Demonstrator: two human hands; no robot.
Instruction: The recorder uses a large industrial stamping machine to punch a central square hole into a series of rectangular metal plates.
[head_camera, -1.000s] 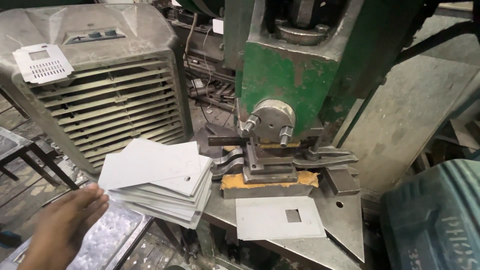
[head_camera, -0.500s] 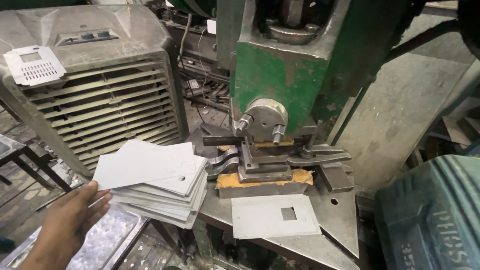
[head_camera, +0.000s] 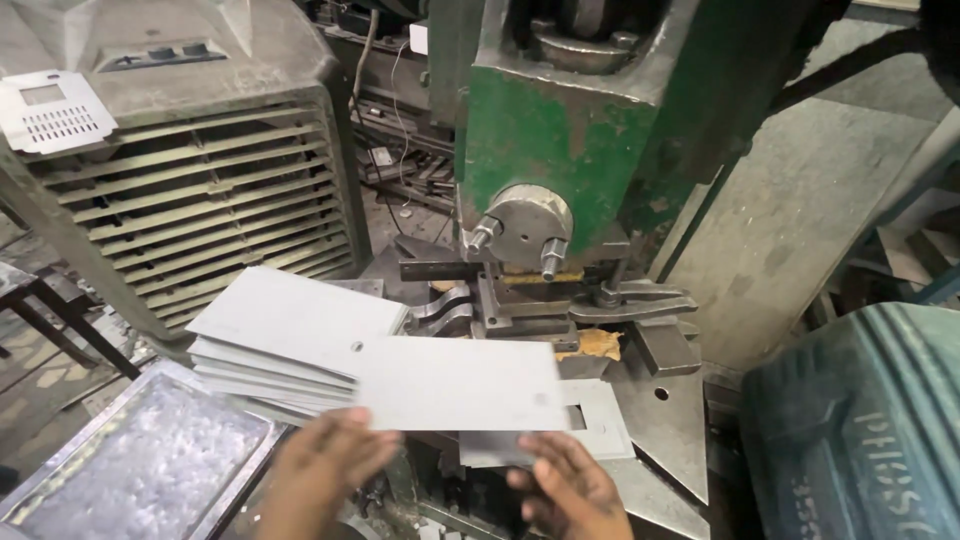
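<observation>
Two bare hands carry one blank metal sheet (head_camera: 455, 385) flat and level in front of the green punch press (head_camera: 590, 130). The left hand (head_camera: 325, 465) grips the sheet's near left edge, fingers curled up under it, while the right hand (head_camera: 570, 485) pinches the near right corner from below; both hands are closed on the sheet's front edge, so nearly all of the sheet reaches away from the grip toward the machine. Holding it by the near edge probably keeps the fingers well back from the die tooling (head_camera: 530, 300) under the ram. The sheet's far left part overlaps the stack of blank sheets (head_camera: 285, 345), which sits just left of the tooling within easy reach. Under the sheet's right end lies a punched sheet with a square hole (head_camera: 600, 425), partly hidden, resting on the press bed plate (head_camera: 670, 420). A shallow steel tray (head_camera: 150, 460) sits at lower left, beside the left hand. Behind the stack stands a grey louvred air cooler (head_camera: 190, 190), and a dark green ribbed motor housing (head_camera: 860, 430) fills the lower right.
</observation>
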